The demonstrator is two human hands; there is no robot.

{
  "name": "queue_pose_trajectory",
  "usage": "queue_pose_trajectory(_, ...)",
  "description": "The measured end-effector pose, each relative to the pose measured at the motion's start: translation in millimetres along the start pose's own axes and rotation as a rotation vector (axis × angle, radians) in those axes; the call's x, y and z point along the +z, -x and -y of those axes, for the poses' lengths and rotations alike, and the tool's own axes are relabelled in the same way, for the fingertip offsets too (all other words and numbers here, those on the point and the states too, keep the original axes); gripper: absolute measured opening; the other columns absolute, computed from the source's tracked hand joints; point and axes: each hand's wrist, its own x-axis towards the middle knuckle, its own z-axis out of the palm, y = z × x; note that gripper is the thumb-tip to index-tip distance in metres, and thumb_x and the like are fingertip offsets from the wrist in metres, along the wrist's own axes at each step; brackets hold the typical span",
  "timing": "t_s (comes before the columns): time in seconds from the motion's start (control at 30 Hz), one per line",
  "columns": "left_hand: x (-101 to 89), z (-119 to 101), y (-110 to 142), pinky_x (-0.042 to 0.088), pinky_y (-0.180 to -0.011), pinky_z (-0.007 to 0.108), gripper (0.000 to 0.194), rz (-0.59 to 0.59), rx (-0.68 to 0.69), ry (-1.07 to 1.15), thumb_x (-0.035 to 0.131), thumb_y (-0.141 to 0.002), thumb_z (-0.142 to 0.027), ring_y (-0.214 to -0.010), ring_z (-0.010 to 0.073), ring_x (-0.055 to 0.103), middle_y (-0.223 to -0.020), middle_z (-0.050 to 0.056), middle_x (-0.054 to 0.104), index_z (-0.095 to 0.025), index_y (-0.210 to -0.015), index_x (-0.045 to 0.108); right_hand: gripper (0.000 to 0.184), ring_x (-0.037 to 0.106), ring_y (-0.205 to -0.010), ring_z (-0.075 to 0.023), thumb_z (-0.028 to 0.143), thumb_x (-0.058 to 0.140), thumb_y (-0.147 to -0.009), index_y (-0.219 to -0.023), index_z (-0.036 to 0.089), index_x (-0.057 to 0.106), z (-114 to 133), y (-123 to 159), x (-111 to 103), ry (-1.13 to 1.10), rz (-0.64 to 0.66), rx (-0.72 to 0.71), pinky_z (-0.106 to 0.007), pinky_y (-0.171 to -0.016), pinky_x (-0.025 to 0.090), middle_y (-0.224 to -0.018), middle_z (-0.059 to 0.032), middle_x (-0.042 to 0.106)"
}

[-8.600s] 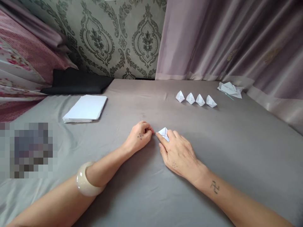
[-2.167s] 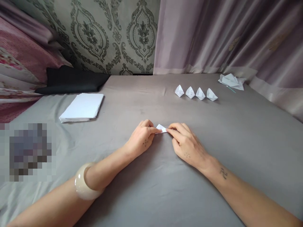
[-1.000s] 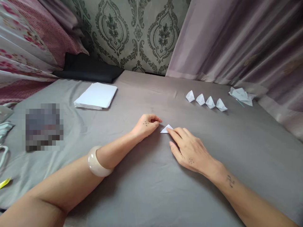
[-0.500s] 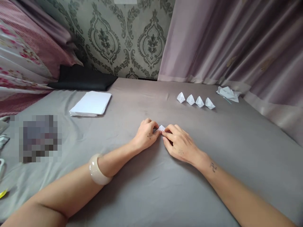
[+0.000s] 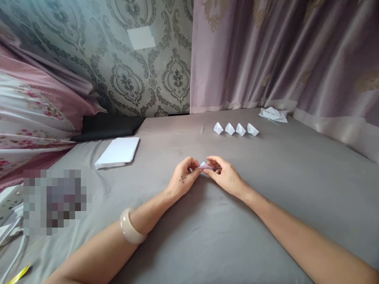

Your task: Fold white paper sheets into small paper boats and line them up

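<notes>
Between my two hands is a small piece of folded white paper (image 5: 203,165), its pointed top showing above my thumbs. My left hand (image 5: 185,173) pinches its left side between thumb and fingers. On the right side my right hand (image 5: 226,173) grips it the same way, thumb in front and fingers behind. The paper's lower part and back are hidden by my fingers. Beyond my hands, several folded paper boats (image 5: 229,129) stand in a row on the grey cloth (image 5: 237,236).
A stack of white paper (image 5: 118,152) lies at the left, near a black folded cloth (image 5: 109,126). Loose white papers (image 5: 274,114) are at the far right. A power strip (image 5: 10,199) with cables and a yellow object (image 5: 19,274) are at the left edge, beside a pixelated patch.
The paper went from an opened square with creases to a folded triangle. My right hand pressed it flat; now both hands hold it up by its sides. The view has tilted upward.
</notes>
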Motion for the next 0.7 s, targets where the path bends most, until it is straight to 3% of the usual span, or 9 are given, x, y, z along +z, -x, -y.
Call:
queue_pose_trajectory(0.1,2.0,-2.7,-0.5,0.039,-0.067,0.024,0.031,-0.014,0.012,0.209,0.067,-0.079,-0.032,-0.069,0.0112,0.053,-0.077,-0.001,0.061,-0.019,-0.102,0.052,0.034,0.061,-0.09,-0.017,0.044,0.065,-0.079,-0.103,0.02,0.064,6.8,2.3,-6.8,-0.225,0.114,0.077,-0.03,-0.075,0.048,-0.101,-0.0058,0.067)
queue_pose_trajectory(0.2,3.5,-3.0,-0.6,0.04,-0.068,0.024,0.037,0.047,-0.037,0.261,0.069,-0.079,-0.033,-0.072,0.012,0.055,-0.08,0.001,0.063,-0.018,-0.109,0.054,0.033,0.06,-0.082,-0.0147,0.047,0.066,-0.077,-0.094,0.019,0.068,11.7,3.8,-11.7,-0.385,0.164,0.145,-0.027,-0.069,0.048,-0.093,-0.0038,0.067)
queue_pose_trajectory(0.33,3.9,-2.3,1.1,0.037,-0.06,0.022,0.034,0.159,-0.106,0.231,0.071,-0.077,-0.039,-0.064,0.0098,0.052,-0.077,0.001,0.062,-0.016,-0.1,0.063,0.024,0.056,-0.068,-0.0124,0.042,0.068,-0.076,-0.082,0.019,0.072,12.1,3.8,-15.6,-0.25,0.104,0.083,-0.027,-0.066,0.046,-0.074,-0.0007,0.065)
queue_pose_trajectory(0.47,2.0,-10.1,4.6,0.038,-0.06,0.023,0.034,0.212,-0.149,0.112,0.067,-0.078,-0.046,-0.065,0.0118,0.053,-0.074,0.002,0.065,-0.015,-0.091,0.069,0.018,0.058,-0.07,-0.0135,0.037,0.066,-0.077,-0.076,0.021,0.074,13.1,4.9,-19.6,-0.044,0.105,-0.033,-0.029,-0.069,0.046,-0.077,-0.002,0.066)
queue_pose_trajectory(0.6,1.9,-19.8,7.3,0.038,-0.061,0.023,0.029,0.072,-0.166,0.201,0.07,-0.076,-0.043,-0.065,0.0115,0.051,-0.068,0.001,0.063,-0.015,-0.074,0.071,0.03,0.061,-0.069,-0.0139,0.045,0.068,-0.075,-0.091,0.02,0.072,17.5,5.9,-20.7,-0.254,0.096,0.051,-0.029,-0.067,0.05,-0.081,-0.0025,0.069)
queue_pose_trajectory(0.7,3.5,-20.3,8.0,0.036,-0.058,0.022,0.025,0.028,-0.201,0.289,0.071,-0.075,-0.041,-0.06,0.0097,0.047,-0.063,-0.001,0.059,-0.016,-0.072,0.071,0.031,0.06,-0.07,-0.0136,0.047,0.067,-0.075,-0.088,0.019,0.071,20.2,5.7,-18.9,-0.326,0.06,0.049,-0.027,-0.063,0.049,-0.082,-0.0025,0.069)
